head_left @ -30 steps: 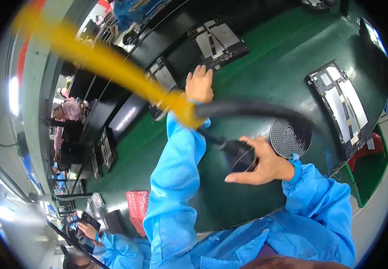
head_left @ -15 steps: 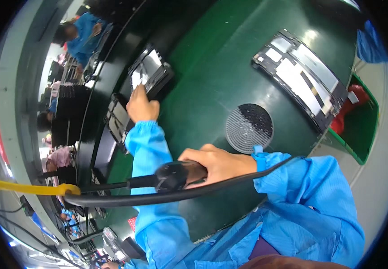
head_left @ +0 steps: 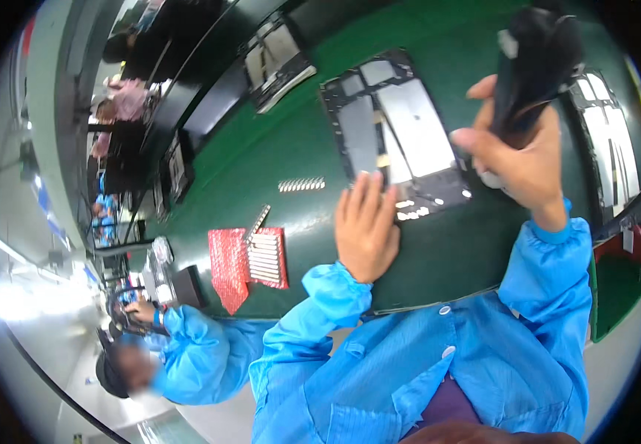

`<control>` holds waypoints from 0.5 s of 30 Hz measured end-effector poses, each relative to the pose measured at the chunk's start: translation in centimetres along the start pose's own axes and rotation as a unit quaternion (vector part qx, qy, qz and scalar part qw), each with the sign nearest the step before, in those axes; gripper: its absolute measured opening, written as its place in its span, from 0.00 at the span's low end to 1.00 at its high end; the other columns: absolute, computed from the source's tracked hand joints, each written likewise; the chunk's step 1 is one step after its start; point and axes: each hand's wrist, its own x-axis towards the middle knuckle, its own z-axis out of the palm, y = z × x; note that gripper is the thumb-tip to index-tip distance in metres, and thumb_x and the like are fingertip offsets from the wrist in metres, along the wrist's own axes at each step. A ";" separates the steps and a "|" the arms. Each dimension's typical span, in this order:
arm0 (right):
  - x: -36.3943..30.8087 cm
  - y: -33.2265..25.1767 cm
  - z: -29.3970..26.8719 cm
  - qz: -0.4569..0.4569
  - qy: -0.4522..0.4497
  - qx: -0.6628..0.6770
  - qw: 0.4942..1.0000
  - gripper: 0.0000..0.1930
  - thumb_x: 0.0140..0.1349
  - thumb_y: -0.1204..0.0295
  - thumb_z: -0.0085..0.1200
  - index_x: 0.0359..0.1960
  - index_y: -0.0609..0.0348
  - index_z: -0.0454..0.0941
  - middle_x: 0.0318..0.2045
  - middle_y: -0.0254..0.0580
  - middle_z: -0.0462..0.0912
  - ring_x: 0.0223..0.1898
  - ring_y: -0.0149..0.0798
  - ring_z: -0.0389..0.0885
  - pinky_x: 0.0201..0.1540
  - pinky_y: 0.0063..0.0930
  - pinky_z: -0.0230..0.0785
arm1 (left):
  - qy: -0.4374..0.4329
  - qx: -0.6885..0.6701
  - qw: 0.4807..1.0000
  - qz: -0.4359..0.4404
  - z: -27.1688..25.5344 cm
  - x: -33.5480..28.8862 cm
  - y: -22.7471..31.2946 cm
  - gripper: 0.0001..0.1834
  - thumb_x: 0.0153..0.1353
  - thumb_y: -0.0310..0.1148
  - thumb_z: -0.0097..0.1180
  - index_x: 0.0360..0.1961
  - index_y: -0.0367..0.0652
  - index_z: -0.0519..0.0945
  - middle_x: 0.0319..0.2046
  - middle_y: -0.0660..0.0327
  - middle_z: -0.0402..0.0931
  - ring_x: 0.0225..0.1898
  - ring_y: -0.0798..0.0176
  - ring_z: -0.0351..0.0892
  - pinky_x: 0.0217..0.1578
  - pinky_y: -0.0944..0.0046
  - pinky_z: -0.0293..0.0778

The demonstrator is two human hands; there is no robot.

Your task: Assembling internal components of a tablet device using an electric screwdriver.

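An opened tablet [head_left: 380, 140], black-framed with grey and white-silver panels inside, lies flat on the green table in front of me. My left hand [head_left: 367, 229] rests with outstretched fingers on its near edge. Beyond its right side, my right hand [head_left: 517, 159] grips a black handheld tool [head_left: 535, 63], raised and blurred. The tool's exact kind cannot be made out. Under that hand shows part of a pale round thing, mostly hidden. A second opened tablet [head_left: 605, 137] lies farther right.
Red bubble wrap [head_left: 228, 266] with rows of small strip-like parts [head_left: 265, 259] lies left of me, near another strip [head_left: 301, 184]. More opened tablets [head_left: 276, 63] lie far left. A green bin [head_left: 620, 296] stands at the right; a co-worker [head_left: 195, 348] sits at the left.
My left hand has left the far-left tablets and now touches a tablet in front of me. My right hand has lifted the tool up and rightward. The view has turned.
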 end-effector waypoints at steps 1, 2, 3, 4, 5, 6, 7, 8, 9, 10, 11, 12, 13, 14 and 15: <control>0.6 0.1 0.2 -0.025 0.001 -0.006 1.000 0.18 0.47 0.79 0.64 0.40 0.65 0.73 0.19 0.31 0.76 0.18 0.22 0.72 0.21 0.15 0.62 | -0.006 -0.013 1.000 0.000 0.1 -0.7 0.2 0.32 0.37 0.22 0.55 0.52 0.38 0.73 0.56 0.47 0.66 0.60 0.43 0.62 0.56 0.44 0.58; 0.9 0.3 0.1 -0.047 0.009 -0.016 0.999 0.18 0.47 0.80 0.64 0.41 0.65 0.73 0.18 0.30 0.75 0.16 0.21 0.70 0.20 0.14 0.60 | -0.022 0.000 1.000 0.007 -0.2 -1.0 0.7 0.31 0.40 0.26 0.59 0.52 0.39 0.73 0.56 0.48 0.66 0.60 0.44 0.62 0.56 0.42 0.58; 0.9 0.3 0.1 -0.038 0.016 -0.029 0.999 0.18 0.47 0.79 0.64 0.41 0.65 0.73 0.18 0.29 0.74 0.16 0.21 0.70 0.19 0.14 0.59 | -0.052 -0.040 0.998 0.012 -1.0 -1.1 0.9 0.30 0.42 0.29 0.62 0.52 0.40 0.73 0.56 0.48 0.66 0.60 0.44 0.62 0.56 0.43 0.58; 1.0 0.3 0.1 -0.037 0.008 -0.028 0.999 0.18 0.47 0.79 0.64 0.41 0.65 0.73 0.18 0.29 0.74 0.16 0.21 0.70 0.19 0.14 0.59 | -0.081 -0.079 0.993 0.017 -2.2 -0.9 0.8 0.30 0.43 0.31 0.64 0.51 0.40 0.73 0.56 0.48 0.66 0.60 0.43 0.62 0.56 0.44 0.59; 0.9 0.3 0.2 -0.037 0.021 -0.036 0.998 0.18 0.47 0.79 0.64 0.41 0.65 0.73 0.18 0.29 0.74 0.16 0.21 0.69 0.19 0.15 0.58 | -0.094 -0.118 0.989 0.015 -2.6 -1.1 -0.5 0.30 0.43 0.33 0.65 0.50 0.40 0.73 0.55 0.48 0.67 0.59 0.43 0.63 0.56 0.46 0.60; 0.7 0.4 0.0 -0.036 0.040 -0.047 0.997 0.18 0.48 0.78 0.64 0.41 0.65 0.73 0.17 0.29 0.73 0.16 0.21 0.69 0.19 0.15 0.58 | -0.108 -0.161 0.981 0.017 -2.6 -1.1 -2.3 0.29 0.44 0.35 0.67 0.49 0.39 0.74 0.54 0.49 0.68 0.58 0.43 0.65 0.55 0.48 0.62; 0.6 0.5 -0.1 -0.046 0.037 -0.061 0.996 0.18 0.48 0.77 0.64 0.41 0.65 0.73 0.17 0.29 0.72 0.16 0.22 0.69 0.19 0.16 0.57 | -0.040 -0.147 0.988 -0.002 -2.5 -1.2 -4.5 0.23 0.46 0.31 0.65 0.45 0.38 0.77 0.51 0.48 0.71 0.53 0.44 0.70 0.53 0.53 0.67; 0.5 0.8 -0.3 -0.045 0.033 -0.060 0.997 0.18 0.48 0.77 0.64 0.41 0.65 0.73 0.17 0.29 0.72 0.16 0.22 0.69 0.19 0.16 0.57 | -0.023 -0.118 0.992 -0.050 -3.1 -0.6 -6.6 0.17 0.47 0.28 0.62 0.41 0.38 0.79 0.47 0.48 0.75 0.49 0.45 0.73 0.50 0.55 0.69; 0.2 0.7 -0.5 -0.047 0.033 -0.064 0.996 0.18 0.48 0.76 0.64 0.41 0.65 0.73 0.17 0.29 0.72 0.16 0.22 0.69 0.19 0.16 0.57 | -0.002 -0.065 0.996 -0.061 -3.5 -0.3 -9.2 0.13 0.47 0.24 0.59 0.37 0.38 0.79 0.43 0.49 0.76 0.44 0.45 0.74 0.47 0.53 0.70; 0.1 0.6 -0.5 -0.051 0.029 -0.067 0.996 0.18 0.49 0.75 0.64 0.41 0.65 0.73 0.18 0.29 0.72 0.16 0.22 0.69 0.19 0.16 0.57 | 0.022 -0.065 0.994 -0.081 -3.8 -0.4 -12.3 0.13 0.46 0.22 0.59 0.37 0.39 0.80 0.40 0.50 0.77 0.42 0.47 0.76 0.45 0.55 0.71; 0.1 0.7 -0.3 -0.049 0.017 -0.079 0.995 0.18 0.49 0.75 0.63 0.41 0.66 0.72 0.18 0.29 0.72 0.16 0.22 0.69 0.20 0.16 0.57 | 0.008 -0.084 0.988 -0.126 -4.3 -0.9 -15.2 0.14 0.46 0.20 0.58 0.37 0.39 0.80 0.39 0.50 0.78 0.39 0.48 0.77 0.41 0.57 0.73; 0.2 0.8 -0.2 -0.050 0.013 -0.079 0.996 0.18 0.49 0.75 0.63 0.41 0.66 0.72 0.18 0.29 0.72 0.16 0.22 0.69 0.20 0.16 0.57 | -0.028 -0.091 0.974 -0.205 -5.0 -0.7 -16.3 0.17 0.44 0.21 0.61 0.39 0.39 0.80 0.36 0.52 0.78 0.34 0.54 0.78 0.37 0.61 0.74; 0.1 1.0 -0.1 -0.050 0.011 -0.080 0.996 0.18 0.49 0.75 0.63 0.42 0.66 0.72 0.18 0.29 0.71 0.16 0.22 0.69 0.20 0.16 0.57 | -0.058 -0.100 0.968 -0.222 -5.3 -0.8 -17.7 0.17 0.43 0.22 0.64 0.39 0.38 0.80 0.34 0.54 0.78 0.31 0.58 0.77 0.35 0.63 0.73; 0.0 1.0 0.0 -0.049 0.007 -0.081 0.996 0.18 0.49 0.75 0.63 0.42 0.66 0.72 0.18 0.29 0.71 0.16 0.22 0.69 0.20 0.16 0.57 | -0.088 -0.110 0.961 -0.239 -5.5 -0.8 -18.6 0.18 0.42 0.24 0.66 0.38 0.38 0.80 0.32 0.55 0.77 0.28 0.62 0.76 0.33 0.64 0.73; 0.0 1.0 0.1 -0.050 0.004 -0.080 0.996 0.18 0.49 0.75 0.63 0.42 0.66 0.72 0.18 0.29 0.71 0.16 0.22 0.69 0.20 0.16 0.57 | -0.086 -0.109 0.961 -0.241 -5.4 -0.7 -19.1 0.18 0.42 0.24 0.66 0.38 0.38 0.80 0.32 0.55 0.77 0.28 0.62 0.76 0.33 0.64 0.73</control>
